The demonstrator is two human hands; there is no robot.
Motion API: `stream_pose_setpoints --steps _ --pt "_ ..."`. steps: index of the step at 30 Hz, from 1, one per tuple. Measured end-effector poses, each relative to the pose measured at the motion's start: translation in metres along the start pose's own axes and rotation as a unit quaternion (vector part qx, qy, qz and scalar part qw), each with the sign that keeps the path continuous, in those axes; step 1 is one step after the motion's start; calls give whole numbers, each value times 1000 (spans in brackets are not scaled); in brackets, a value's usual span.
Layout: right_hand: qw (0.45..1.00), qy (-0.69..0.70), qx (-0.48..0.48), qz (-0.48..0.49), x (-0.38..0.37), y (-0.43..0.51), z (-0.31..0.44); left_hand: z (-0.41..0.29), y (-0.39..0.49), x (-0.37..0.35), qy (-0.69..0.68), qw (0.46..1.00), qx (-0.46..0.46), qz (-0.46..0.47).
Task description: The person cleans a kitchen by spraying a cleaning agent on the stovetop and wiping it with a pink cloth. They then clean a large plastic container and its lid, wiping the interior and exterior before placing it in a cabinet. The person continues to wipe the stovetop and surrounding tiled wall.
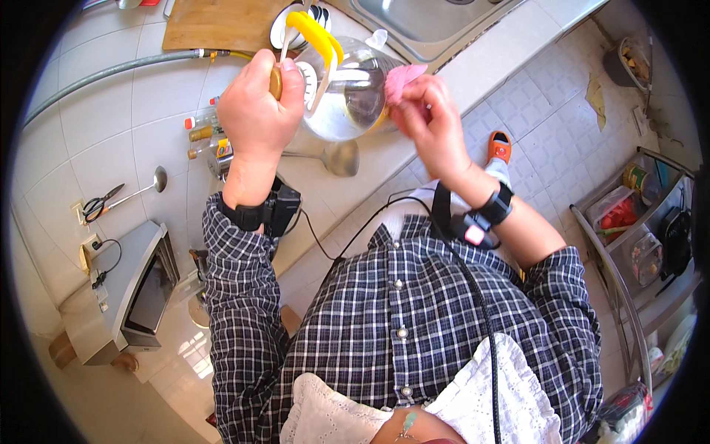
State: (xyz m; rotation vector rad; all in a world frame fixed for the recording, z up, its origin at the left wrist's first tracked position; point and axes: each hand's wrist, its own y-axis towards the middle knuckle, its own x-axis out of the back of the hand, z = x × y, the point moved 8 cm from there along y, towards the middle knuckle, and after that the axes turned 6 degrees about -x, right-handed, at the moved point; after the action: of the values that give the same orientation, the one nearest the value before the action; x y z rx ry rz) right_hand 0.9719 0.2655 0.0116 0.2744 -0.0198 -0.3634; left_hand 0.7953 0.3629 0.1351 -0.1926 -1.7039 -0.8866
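A large clear plastic jug (pixel 355 83) with a yellow-and-white carrying handle (pixel 313 38) is held tilted over the counter, its neck towards the left. My left hand (pixel 255 105) closes around the neck end, where a gold-brown cap (pixel 275 83) shows between thumb and fingers. In my right hand (pixel 435 122) is a bunched pink cloth (pixel 402 83), pressed by the fingertips at the base end of the jug. Part of the cloth is hidden behind those fingers. Below the jug, a metal ladle (pixel 341 158) lies on the counter.
A steel sink (pixel 410 28) is set into the counter beyond the jug. Near the wall are a wooden cutting board (pixel 222 25), several small bottles (pixel 202 133) and a gas hose (pixel 116 72). A range hood (pixel 125 288) is at left, a wheeled rack (pixel 621 266) at right.
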Motion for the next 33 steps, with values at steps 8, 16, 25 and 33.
stream_pose_setpoints --steps 8,16,25,33 --pt "997 -51 39 48 -27 11 30 14 4 6 12 999 -15 -26" --pt "992 -86 78 55 -39 4 37 8 -1 1 22 999 -24 -11" --pt "988 13 -151 15 -37 4 1 14 -10 10 23 999 -25 -15" --pt "997 -68 -25 -6 -30 2 8 13 -17 4 9 1000 -21 -19"
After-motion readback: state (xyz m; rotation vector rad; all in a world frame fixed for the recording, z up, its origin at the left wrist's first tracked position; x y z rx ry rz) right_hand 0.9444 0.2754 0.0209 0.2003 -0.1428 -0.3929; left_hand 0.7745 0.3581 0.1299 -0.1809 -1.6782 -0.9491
